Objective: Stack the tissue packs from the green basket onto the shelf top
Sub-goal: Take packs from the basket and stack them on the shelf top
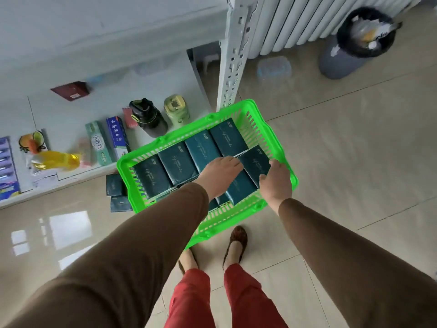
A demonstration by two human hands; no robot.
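Note:
A bright green basket (279, 147) sits on the floor by the shelf's corner post, filled with several dark teal tissue packs (176, 162). My left hand (218, 175) reaches into the basket, fingers stretched flat over the packs in the middle. My right hand (275, 183) is at the basket's right side, thumb and fingers curled round the edge of a tilted tissue pack (255, 165). Two more dark packs (117, 194) lie outside the basket at its left. The upper shelf board (94, 31) is a blurred pale surface at the top left.
A lower shelf (71, 119) holds boxes, two bottles, toothpaste cartons and a yellow packet. A white perforated post (233, 58) stands behind the basket. A radiator (295, 22), a plastic box (274, 67) and a grey bin (354, 43) are at the right. My feet (235, 245) stand below the basket.

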